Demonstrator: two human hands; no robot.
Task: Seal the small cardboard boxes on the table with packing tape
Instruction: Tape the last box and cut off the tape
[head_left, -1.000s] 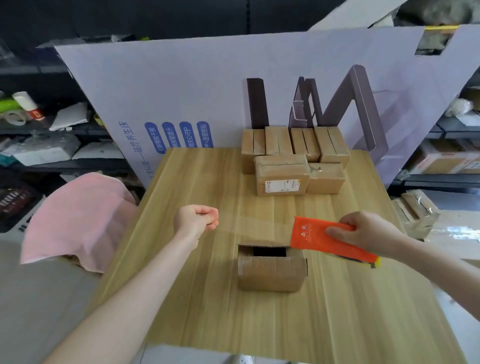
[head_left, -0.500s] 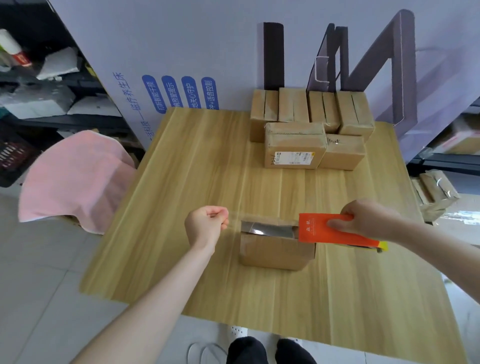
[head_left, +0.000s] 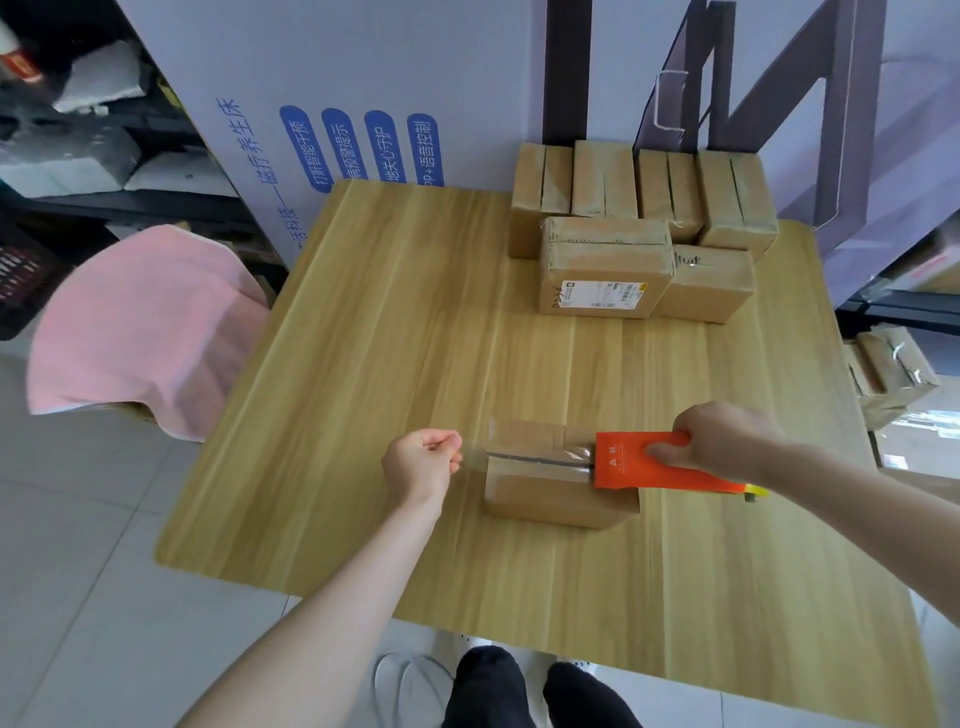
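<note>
A small cardboard box (head_left: 550, 493) sits near the middle of the wooden table (head_left: 363, 389). My right hand (head_left: 722, 441) grips an orange tape dispenser (head_left: 654, 467) over the box's right end. A strip of clear packing tape (head_left: 524, 457) stretches from it across the box top, over the dark flap seam. My left hand (head_left: 423, 462) pinches the free tape end just left of the box.
Several taped cardboard boxes (head_left: 639, 234) are stacked at the table's far right. A large printed board (head_left: 467, 78) stands behind the table. A pink-covered chair (head_left: 140, 327) is at the left. More packages (head_left: 888, 374) lie off the right edge.
The tape strip has come down from above the box onto its top. Both hands lowered with it, and the camera view tilted downward and closer.
</note>
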